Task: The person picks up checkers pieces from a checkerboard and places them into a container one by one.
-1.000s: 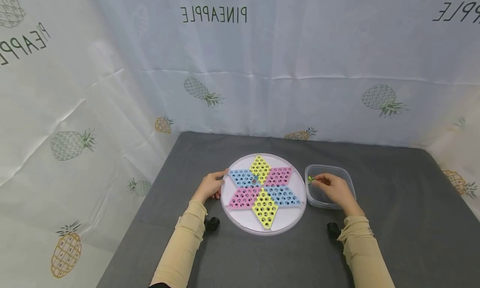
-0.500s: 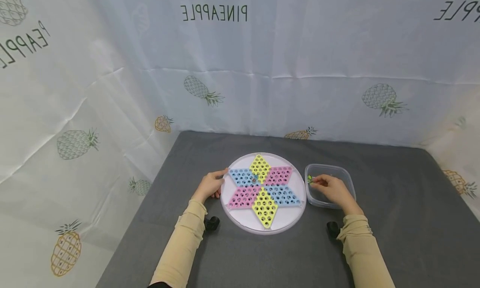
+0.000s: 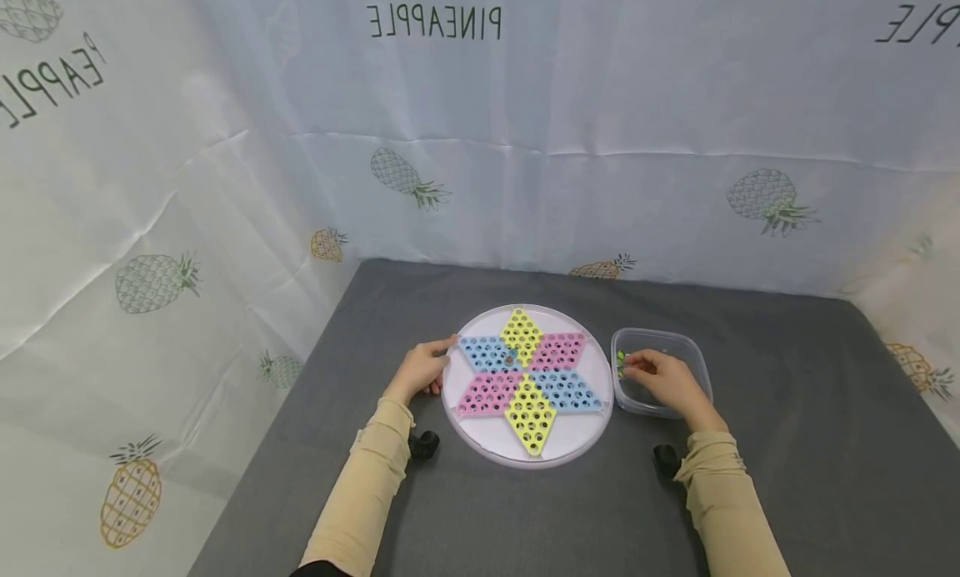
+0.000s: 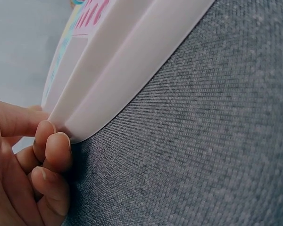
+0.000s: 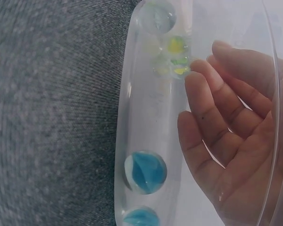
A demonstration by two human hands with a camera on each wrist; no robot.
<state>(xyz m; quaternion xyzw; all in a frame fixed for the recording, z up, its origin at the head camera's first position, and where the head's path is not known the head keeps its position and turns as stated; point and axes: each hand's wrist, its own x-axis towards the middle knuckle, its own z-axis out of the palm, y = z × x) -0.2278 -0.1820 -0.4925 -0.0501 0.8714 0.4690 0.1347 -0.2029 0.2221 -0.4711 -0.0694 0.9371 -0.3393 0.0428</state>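
A round white Chinese checkers board with a pink, yellow and blue star of holes lies on the table. My left hand holds its left rim; in the left wrist view, curled fingers press against the rim's outer side. My right hand is inside a clear plastic container to the right of the board. Its fingers are loosely bent, close to yellow-green marbles at the container's wall. Whether a fingertip touches them I cannot tell. Blue marbles lie along the same wall. Small marbles sit near the star's centre.
A dark grey cloth covers the table. Black objects lie beside each forearm, one on the left and another on the right. A white pineapple-print curtain hangs behind and to the left.
My right fingers have drawn slightly away from the container's left wall, and more of the yellow-green marbles shows there. My left hand stays on the board's rim.
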